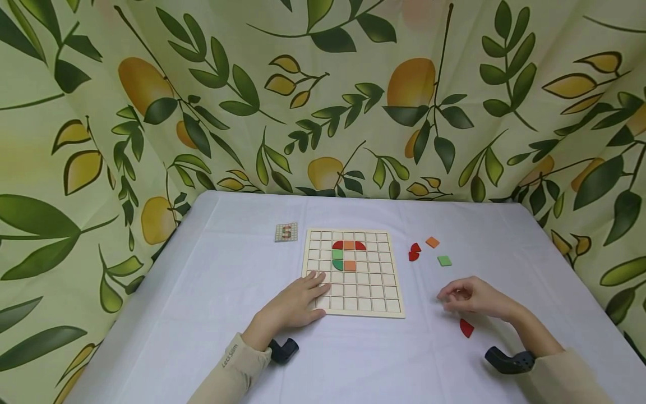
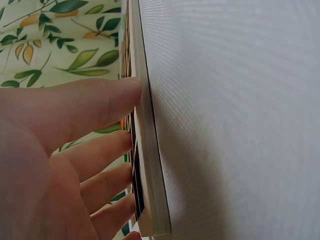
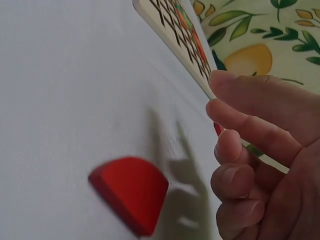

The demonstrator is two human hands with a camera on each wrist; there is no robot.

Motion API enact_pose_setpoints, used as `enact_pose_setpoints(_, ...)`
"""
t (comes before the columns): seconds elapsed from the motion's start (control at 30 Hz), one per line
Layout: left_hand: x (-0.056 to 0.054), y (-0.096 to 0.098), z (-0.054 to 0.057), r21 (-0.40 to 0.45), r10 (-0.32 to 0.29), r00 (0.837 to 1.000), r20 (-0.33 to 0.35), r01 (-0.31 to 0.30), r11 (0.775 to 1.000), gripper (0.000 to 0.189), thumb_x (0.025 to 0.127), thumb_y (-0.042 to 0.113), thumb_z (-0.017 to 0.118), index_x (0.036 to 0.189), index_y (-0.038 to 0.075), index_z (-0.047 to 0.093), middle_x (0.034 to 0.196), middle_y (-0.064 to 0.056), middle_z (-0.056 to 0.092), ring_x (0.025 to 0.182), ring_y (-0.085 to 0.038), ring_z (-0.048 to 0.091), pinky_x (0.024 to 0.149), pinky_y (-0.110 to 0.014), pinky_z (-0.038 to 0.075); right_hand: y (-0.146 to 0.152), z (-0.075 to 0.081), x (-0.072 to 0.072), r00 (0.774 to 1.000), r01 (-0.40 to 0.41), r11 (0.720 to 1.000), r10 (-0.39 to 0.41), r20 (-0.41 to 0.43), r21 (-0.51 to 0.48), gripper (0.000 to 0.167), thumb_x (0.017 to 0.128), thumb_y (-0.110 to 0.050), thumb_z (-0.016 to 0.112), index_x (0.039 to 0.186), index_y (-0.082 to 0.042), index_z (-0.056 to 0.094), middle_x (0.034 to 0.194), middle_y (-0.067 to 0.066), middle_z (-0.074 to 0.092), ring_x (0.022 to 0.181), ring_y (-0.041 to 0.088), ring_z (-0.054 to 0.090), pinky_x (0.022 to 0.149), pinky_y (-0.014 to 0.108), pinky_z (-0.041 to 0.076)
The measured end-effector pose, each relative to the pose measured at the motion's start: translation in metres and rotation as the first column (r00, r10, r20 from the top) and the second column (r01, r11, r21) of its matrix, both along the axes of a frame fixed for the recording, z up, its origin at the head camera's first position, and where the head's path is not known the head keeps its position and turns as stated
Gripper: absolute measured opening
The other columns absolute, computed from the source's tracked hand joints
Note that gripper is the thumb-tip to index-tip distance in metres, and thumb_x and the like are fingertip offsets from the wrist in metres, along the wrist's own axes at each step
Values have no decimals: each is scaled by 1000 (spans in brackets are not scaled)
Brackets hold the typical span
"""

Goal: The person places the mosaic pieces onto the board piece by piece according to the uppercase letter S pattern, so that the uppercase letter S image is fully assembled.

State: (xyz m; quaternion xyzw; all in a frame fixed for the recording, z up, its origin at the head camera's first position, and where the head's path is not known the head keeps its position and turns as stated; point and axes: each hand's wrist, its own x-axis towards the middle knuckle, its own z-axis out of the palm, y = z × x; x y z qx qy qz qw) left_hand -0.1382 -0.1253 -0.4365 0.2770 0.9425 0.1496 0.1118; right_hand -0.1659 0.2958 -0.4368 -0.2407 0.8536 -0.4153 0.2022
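Observation:
My left hand [image 1: 300, 300] rests on the lower left corner of a wooden grid board [image 1: 370, 306], fingers extended over its squares. In the left wrist view the thumb [image 2: 110, 97] lies against the board's edge [image 2: 152, 175]. Red, orange and green tiles, among them an orange square [image 1: 350, 265] and a dark green quarter-round [image 1: 337, 265], sit in the board's upper cells. Right of the board my right hand [image 1: 474, 297] hovers over the cloth, fingers loosely bent with nothing visible between them. A red quarter-round tile [image 3: 132, 192] lies on the cloth just below that hand.
Beyond the right hand lie two red tiles [image 1: 414, 256], an orange square tile [image 1: 432, 242] and a light green tile [image 1: 444, 261]. A small pattern card [image 1: 286, 232] is left of the board. A leaf-print curtain [image 1: 323, 112] hangs behind the white-covered table [image 1: 227, 252].

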Motion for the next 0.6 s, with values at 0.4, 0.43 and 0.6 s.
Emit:
enact_pose_setpoints(0.4,0,1,0,6,6,1000,7,-6,1000,57,92,30,61,143,11,47,156,-10,38,149,-32,29,121,-47,30,31,-5,5,989,-68,997,70,130,-22,29,84,-6,69,108,11,64,70,-7,51,58,7,46,47,24,34)
enact_pose_setpoints(0.43,0,1,0,7,6,1000,6,-6,1000,57,91,30,61,143,10,47,156,-10,38,149,-32,29,121,-47,30,33,-6,6,988,-72,997,75,136,-25,30,84,-5,69,108,11,63,70,-7,51,58,8,46,47,24,34)
enact_pose_setpoints(0.6,0,0,-1,5,-5,1000,-3,5,1000,57,91,30,61,143,9,47,155,-11,39,148,-33,30,121,-48,31,41,-9,7,981,-114,993,118,152,-40,30,84,-5,69,110,9,64,72,-1,50,61,10,45,48,25,34)
